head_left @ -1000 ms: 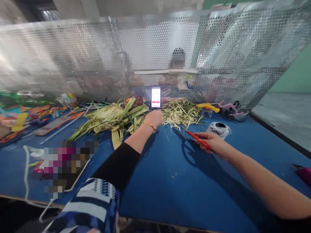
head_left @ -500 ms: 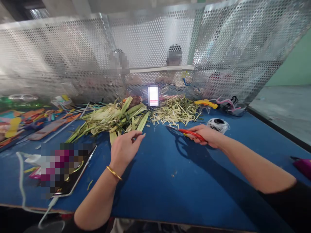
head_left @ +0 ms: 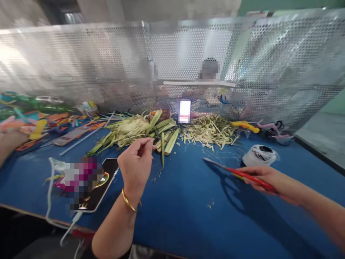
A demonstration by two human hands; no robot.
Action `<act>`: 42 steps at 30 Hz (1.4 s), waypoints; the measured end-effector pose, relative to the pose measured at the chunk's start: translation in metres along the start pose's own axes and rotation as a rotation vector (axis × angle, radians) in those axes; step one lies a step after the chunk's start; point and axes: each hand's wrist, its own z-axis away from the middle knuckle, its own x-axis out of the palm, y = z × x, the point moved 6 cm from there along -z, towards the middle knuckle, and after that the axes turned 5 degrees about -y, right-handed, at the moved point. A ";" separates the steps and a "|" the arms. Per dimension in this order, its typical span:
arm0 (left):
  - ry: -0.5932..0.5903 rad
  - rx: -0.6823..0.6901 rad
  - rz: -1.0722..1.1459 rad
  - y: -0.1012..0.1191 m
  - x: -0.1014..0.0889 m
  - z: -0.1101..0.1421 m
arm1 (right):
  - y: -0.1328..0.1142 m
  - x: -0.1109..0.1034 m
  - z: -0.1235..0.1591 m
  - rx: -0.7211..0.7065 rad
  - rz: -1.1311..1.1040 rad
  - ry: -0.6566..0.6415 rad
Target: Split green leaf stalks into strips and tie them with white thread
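Observation:
My left hand [head_left: 138, 158], a gold bangle below its wrist, is raised in front of a pile of green and pale husk leaves [head_left: 129, 131]. Its thumb and fingers are pinched together, and whatever is between them is too small or hidden to make out. A narrow green strip [head_left: 162, 153] lies just right of the fingertips, its thin end trailing on the blue table. My right hand [head_left: 265, 180] is closed around red-handled scissors [head_left: 250, 178], blades pointing left and apparently together. Right behind that hand sits a spool of white thread [head_left: 260, 155].
Thin shredded strips [head_left: 210, 131] are heaped at the back, beside a lit phone [head_left: 184, 110] against a perforated metal screen [head_left: 107, 57]. A yellow tool [head_left: 245, 126] lies back right. A charging phone [head_left: 98, 187] with a cable is left. Another person's hand [head_left: 16, 138] reaches in at far left.
My view has turned left, so the table items sit further right. My right hand and the scissors have moved right and nearer. The left hand has tilted upright, and another person's arm shows at left.

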 end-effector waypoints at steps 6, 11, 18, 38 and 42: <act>-0.232 -0.064 -0.328 -0.023 0.024 -0.007 | -0.043 0.011 -0.044 -0.325 0.279 0.327; -0.598 -0.069 -0.670 -0.043 0.067 -0.004 | -0.043 0.038 -0.032 -0.434 0.789 0.439; -0.616 0.011 -0.790 -0.033 0.069 0.004 | -0.049 0.056 -0.013 -0.612 1.137 0.564; -0.238 0.749 -0.220 0.057 0.101 0.021 | -0.064 0.088 -0.027 -0.335 -0.400 -0.142; -0.322 0.601 -0.230 0.046 0.109 0.017 | -0.067 0.109 -0.017 -0.326 -0.213 -0.217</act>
